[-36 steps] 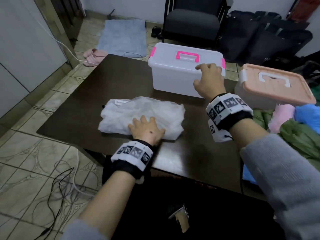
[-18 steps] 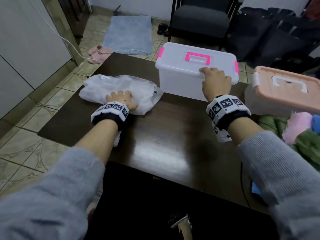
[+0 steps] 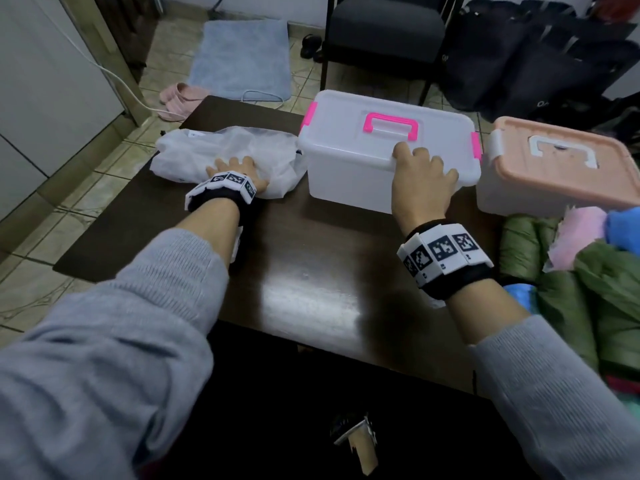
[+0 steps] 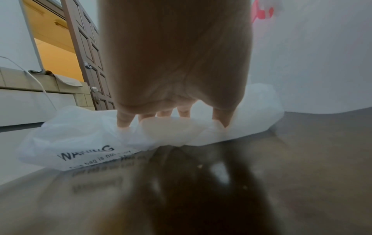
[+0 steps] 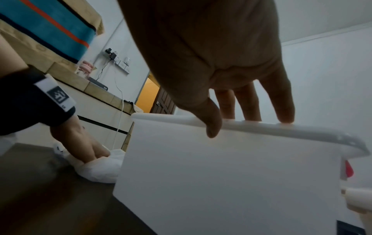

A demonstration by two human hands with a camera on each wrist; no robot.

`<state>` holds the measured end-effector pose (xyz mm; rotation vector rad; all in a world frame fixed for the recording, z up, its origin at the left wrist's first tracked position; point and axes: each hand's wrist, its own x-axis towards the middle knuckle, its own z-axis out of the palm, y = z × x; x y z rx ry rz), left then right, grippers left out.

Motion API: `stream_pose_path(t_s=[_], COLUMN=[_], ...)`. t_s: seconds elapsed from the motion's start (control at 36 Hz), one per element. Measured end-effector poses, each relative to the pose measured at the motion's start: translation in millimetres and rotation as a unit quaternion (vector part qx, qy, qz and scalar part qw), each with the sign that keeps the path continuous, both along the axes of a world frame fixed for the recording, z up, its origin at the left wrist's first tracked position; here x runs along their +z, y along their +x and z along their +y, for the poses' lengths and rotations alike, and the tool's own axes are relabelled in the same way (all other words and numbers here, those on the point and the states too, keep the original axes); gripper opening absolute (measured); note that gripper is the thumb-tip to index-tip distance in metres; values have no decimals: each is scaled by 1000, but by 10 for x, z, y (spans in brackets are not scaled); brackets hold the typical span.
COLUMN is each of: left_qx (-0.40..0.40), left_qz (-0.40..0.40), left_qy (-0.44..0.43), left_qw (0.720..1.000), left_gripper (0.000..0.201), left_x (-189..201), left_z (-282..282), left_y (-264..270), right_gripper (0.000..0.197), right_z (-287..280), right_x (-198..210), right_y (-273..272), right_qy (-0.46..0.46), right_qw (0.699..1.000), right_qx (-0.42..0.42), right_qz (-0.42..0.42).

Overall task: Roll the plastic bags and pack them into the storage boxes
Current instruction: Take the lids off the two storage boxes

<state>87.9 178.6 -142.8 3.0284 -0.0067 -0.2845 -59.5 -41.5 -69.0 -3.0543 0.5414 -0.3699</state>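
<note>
Plastic bags (image 3: 228, 152), white and crumpled in one loose heap, lie on the dark table (image 3: 311, 292) at about ten o'clock from its middle, their right edge just beside the white storage box (image 3: 349, 174). Spread, nearly straight fingers (image 4: 123, 119) of the left hand (image 3: 239, 171) press flat onto the near part of the heap; the wrist view shows the fingertips sinking into the film without closing round it, and black warning print on the bag's near left corner. Behind that hand come a black wrist band with square markers (image 3: 221, 190) and a grey sleeve (image 3: 114, 334).

On the box, the right hand (image 3: 420, 178) has its fingers (image 5: 284, 101) laid slightly apart on top of the lid's near edge, while the thumb hooks down over the front of the rim, so the hand clasps the lid edge lightly. The lid is on; it carries a pink handle (image 3: 391, 124) at twelve o'clock from the hand and pink side clips. This box stands at about one o'clock on the table.

At three o'clock from it, close alongside, sits a second box with a peach lid (image 3: 561, 161) and a white handle. Green, pink and blue cloth (image 3: 568, 271) is piled at the table's right edge. Beyond the table are a black chair (image 3: 384, 32), a blue mat (image 3: 242, 57) and pink slippers (image 3: 180, 98) on the tiled floor.
</note>
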Motion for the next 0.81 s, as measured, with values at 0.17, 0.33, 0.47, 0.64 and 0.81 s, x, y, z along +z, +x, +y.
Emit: stream_pose_path(t_s=[0.17, 0.33, 0.47, 0.64, 0.81], left_qx=[-2, -7, -19, -12, 16], left_qz=[3, 5, -6, -114, -114], left_qy=[10, 34, 31, -26, -80], left_qw=[1000, 999, 999, 993, 990], left_gripper=[52, 55, 46, 30, 32], left_x=[-17, 41, 171, 678, 1068], left_z=[-15, -45, -81, -292, -523], left_y=[49, 113, 118, 196, 104], right_gripper=[37, 40, 51, 48, 41], right_z=[33, 100, -34, -513, -917], right_x=[67, 138, 276, 556, 432], right_y=[-136, -297, -350, -233, -108], right_qy=[1, -11, 30, 285, 341], right_qw=[1000, 999, 996, 955, 926], right_qx=[6, 3, 28, -36, -156], right_qz=[18, 47, 73, -73, -37])
